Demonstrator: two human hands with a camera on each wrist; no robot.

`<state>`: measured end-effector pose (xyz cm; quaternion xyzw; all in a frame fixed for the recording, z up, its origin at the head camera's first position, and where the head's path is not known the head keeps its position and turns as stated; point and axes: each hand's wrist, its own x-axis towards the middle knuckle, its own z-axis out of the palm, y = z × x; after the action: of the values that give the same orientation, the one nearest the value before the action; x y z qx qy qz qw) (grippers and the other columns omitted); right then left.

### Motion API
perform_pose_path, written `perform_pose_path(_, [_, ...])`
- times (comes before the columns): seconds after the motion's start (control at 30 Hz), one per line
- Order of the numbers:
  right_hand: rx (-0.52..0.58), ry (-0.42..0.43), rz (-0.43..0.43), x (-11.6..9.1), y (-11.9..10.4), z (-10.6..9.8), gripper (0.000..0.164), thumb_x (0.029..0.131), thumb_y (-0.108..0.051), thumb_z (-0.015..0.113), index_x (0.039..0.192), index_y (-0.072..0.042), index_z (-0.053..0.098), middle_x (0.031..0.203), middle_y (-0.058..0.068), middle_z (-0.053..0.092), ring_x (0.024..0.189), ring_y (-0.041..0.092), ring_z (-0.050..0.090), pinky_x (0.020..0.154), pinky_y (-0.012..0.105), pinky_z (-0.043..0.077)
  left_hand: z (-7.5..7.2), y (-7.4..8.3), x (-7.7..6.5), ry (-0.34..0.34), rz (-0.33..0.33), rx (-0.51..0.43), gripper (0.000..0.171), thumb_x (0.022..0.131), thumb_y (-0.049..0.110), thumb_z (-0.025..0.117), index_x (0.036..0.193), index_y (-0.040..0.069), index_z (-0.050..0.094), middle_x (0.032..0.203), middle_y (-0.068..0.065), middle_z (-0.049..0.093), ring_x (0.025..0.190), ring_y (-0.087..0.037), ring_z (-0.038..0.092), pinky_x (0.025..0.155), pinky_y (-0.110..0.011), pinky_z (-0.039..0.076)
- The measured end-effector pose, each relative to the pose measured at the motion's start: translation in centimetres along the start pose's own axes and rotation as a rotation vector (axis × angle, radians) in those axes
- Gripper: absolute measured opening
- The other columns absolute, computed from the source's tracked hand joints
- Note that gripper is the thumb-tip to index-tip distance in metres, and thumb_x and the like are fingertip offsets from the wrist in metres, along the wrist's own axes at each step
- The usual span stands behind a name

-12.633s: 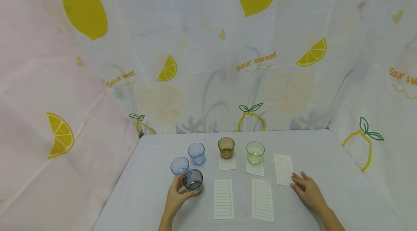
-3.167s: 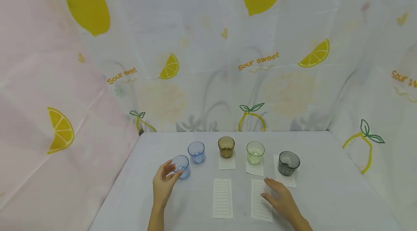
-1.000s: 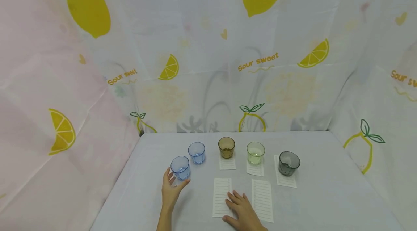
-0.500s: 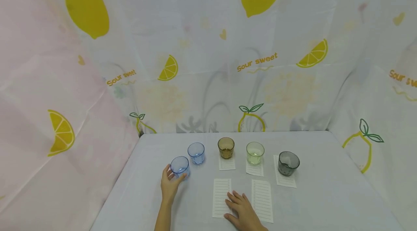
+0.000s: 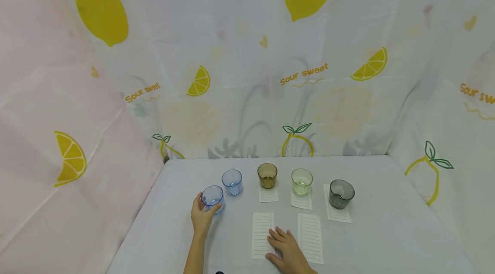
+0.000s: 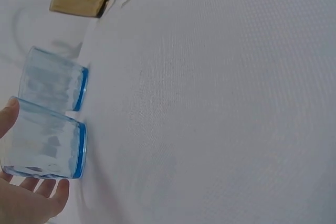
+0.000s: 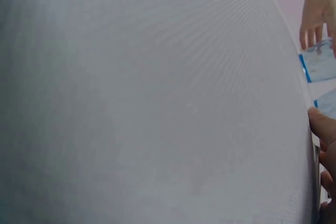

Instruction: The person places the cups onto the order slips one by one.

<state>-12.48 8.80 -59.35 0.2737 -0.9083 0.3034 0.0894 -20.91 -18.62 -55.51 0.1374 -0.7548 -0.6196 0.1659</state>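
My left hand [image 5: 201, 218] grips the nearer blue glass [image 5: 212, 199], thumb on one side and fingers on the other. In the left wrist view this glass [image 6: 44, 142] is upright, its base close to the cloth. Just behind it stands a second blue glass [image 5: 232, 183]. My right hand [image 5: 287, 250] rests with spread fingers at the right edge of the front-left lined paper slip [image 5: 262, 235], covering part of it. Only the thumb and fingers of the right hand [image 7: 328, 156] show at the edge of the right wrist view.
On lined slips in the back row stand an amber glass [image 5: 267, 176], a pale green glass [image 5: 301, 182] and a grey glass [image 5: 341, 194]. Another lined slip [image 5: 310, 239] lies right of my right hand. A white cloth [image 5: 386, 231] covers the table.
The grey glass, earlier in my left hand, now stands on the right slip. My right hand has moved left to the front-left slip. My left thumb has closed onto the nearer blue glass.
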Motion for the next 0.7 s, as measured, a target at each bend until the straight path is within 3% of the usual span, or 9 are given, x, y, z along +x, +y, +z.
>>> perform_pose_path(0.37, [-0.031, 0.042, -0.015, 0.0, -0.2, 0.1, 0.045, 0.087, -0.037, 0.065, 0.111, 0.001, 0.068, 0.122, 0.013, 0.062, 0.114, 0.037, 0.055, 0.086, 0.064, 0.041, -0.4, 0.2, -0.6, -0.005, -0.01, -0.037, 0.081, 0.073, 0.005, 0.079, 0.139, -0.007, 0.033, 0.14, -0.036, 0.033, 0.129, -0.05, 0.032, 0.104, -0.055, 0.033])
perform_pose_path(0.7, [-0.011, 0.048, -0.01, 0.1, -0.2, 0.1, 0.047, 0.086, -0.039, 0.065, 0.112, 0.001, 0.067, 0.122, 0.014, 0.062, 0.114, 0.038, 0.055, 0.086, 0.065, 0.041, -1.3, 1.4, -1.2, -0.055, 0.014, -0.053, 0.079, 0.072, 0.005, 0.079, 0.137, -0.008, 0.036, 0.136, -0.033, 0.042, 0.125, -0.046, 0.041, 0.101, -0.054, 0.039])
